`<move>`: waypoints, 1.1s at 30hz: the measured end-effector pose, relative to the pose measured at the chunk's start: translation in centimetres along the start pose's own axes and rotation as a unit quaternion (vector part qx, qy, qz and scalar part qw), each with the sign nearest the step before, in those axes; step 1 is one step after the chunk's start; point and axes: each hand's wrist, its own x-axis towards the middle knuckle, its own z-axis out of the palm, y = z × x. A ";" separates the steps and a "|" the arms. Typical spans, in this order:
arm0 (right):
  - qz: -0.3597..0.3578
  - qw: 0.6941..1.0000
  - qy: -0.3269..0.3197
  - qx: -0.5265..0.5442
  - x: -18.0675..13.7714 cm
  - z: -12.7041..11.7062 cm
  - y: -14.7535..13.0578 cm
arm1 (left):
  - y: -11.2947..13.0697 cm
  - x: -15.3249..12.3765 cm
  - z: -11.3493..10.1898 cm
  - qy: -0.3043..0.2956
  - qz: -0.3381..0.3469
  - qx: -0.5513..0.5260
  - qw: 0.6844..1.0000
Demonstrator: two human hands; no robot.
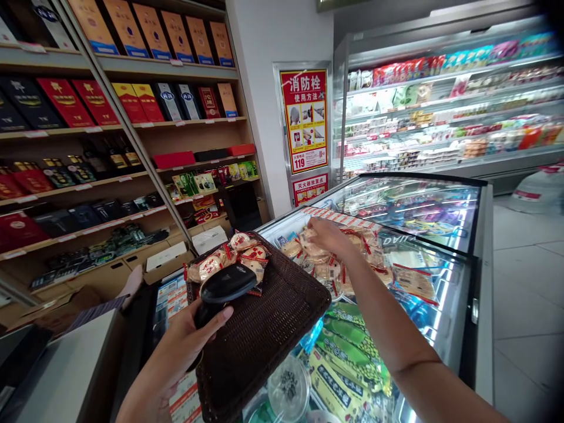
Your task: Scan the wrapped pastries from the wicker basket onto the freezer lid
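Note:
My left hand [189, 343] is wrapped round the handle of a black barcode scanner [231, 285], held above a dark brown wicker tray [259, 335]. At the tray's far end lie several packs of round crackers [211, 264] in clear wrappers with red print. My right hand [328, 235] reaches across to a pile of similar cracker packs [330, 273] on the freezer's glass top. Its fingers curl down over a pack at the pile's far left; the fingertips are partly hidden.
Under the tray and the pile is a glass-topped chest freezer [478, 317] with green and yellow ice-cream packs [352, 341] inside. Shelves of boxed goods [154, 67] line the left. Beyond stand a red fire-hydrant sign [305, 120] and a lit refrigerated display [423, 111].

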 end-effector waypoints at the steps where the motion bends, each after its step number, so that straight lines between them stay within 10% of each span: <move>1: 0.013 0.999 -0.032 -0.020 0.1 -0.2 0.6 | 0.1 -0.1 0.0 0.005 0.002 -0.002 1.000; 6: 0.041 0.968 -0.229 -0.094 0.7 0.4 1.5 | 0.0 0.1 -0.4 0.003 -0.005 0.009 1.000; 11: 0.009 0.984 -0.124 -0.129 0.9 3.1 -1.2 | -0.4 0.2 -0.8 0.021 -0.007 -0.003 1.000; 15: -0.099 0.987 -0.089 0.093 0.6 6.4 -4.5 | -0.6 0.0 -0.9 0.046 -0.005 -0.016 0.999; 20: -0.065 0.851 -0.287 0.436 0.7 10.2 -6.4 | -0.4 -0.2 -0.9 0.029 -0.003 -0.039 0.999; 24: -0.077 0.807 -0.318 0.491 1.3 12.1 -5.7 | -0.3 -0.2 -1.0 0.020 -0.005 -0.037 0.999; 33: -0.040 0.812 -0.308 0.495 2.3 13.7 -4.8 | -0.8 0.0 -1.4 -0.004 -0.003 -0.036 0.999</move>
